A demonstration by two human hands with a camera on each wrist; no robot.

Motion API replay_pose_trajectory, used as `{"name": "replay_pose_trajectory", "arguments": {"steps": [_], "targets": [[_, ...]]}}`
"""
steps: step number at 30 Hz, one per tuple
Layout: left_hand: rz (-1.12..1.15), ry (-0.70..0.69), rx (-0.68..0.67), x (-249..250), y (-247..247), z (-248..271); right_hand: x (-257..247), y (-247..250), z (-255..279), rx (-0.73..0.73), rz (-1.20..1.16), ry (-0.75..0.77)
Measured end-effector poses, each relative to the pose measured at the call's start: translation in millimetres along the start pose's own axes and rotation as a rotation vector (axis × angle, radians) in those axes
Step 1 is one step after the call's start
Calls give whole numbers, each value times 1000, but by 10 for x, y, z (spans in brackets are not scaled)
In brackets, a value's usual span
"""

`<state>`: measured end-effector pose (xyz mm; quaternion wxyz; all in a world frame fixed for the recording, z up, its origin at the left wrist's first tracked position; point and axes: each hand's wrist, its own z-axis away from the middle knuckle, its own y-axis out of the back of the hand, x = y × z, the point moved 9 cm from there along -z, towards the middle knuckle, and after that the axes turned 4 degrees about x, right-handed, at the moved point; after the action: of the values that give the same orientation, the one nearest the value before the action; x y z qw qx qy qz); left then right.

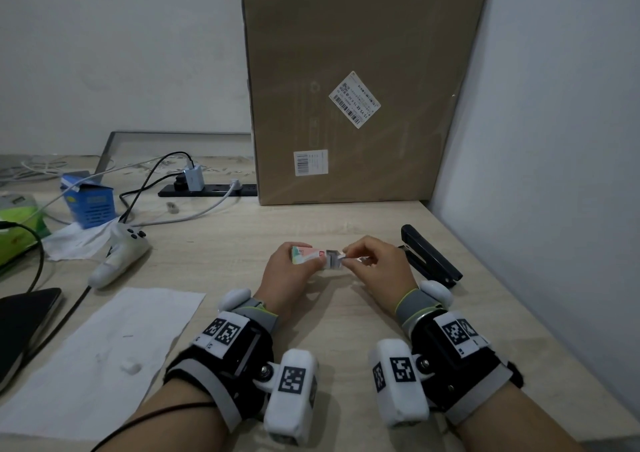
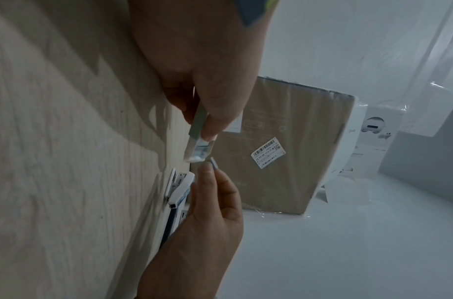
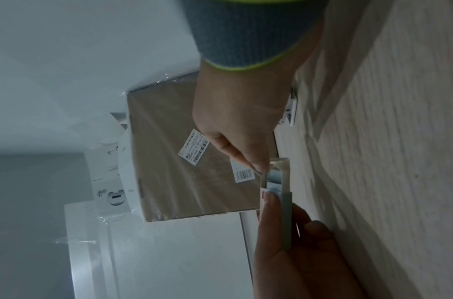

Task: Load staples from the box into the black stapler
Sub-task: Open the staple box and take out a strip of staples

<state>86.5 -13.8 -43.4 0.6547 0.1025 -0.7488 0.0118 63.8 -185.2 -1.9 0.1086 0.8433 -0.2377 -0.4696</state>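
From the head cam, the left hand [image 1: 287, 268] grips the box [image 1: 304, 255] with its long axis running left-right, open end facing the right hand [image 1: 377, 268], which pinches a staple strip [image 1: 335, 257] at the mouth. The stapler [image 1: 429, 254] lies open just right of that hand, so it's nearer. Left wrist cam: strip [image 2: 214, 162] between fingertips, barely clear of the box. Right wrist cam: same pinch at the tray.

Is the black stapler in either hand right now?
No. In the head view the black stapler lies open on the table beyond the right hand; the left hand holds the staple box.
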Motion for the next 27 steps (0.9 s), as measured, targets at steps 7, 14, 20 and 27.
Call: {"name": "replay_pose_trajectory", "arguments": {"steps": [7,14,20,27], "targets": [[88,66,132,-102,185,-92,194,-172,93,-135,-135,-254],[89,64,75,-89,111,-71,203,-271,93,-305,221,-144],[63,76,46,-83,63,-48,-14,-10,2,-11,119,6],[-54,12,-59,25,-54,30,-144,-45,7,-23,173,183]]}}
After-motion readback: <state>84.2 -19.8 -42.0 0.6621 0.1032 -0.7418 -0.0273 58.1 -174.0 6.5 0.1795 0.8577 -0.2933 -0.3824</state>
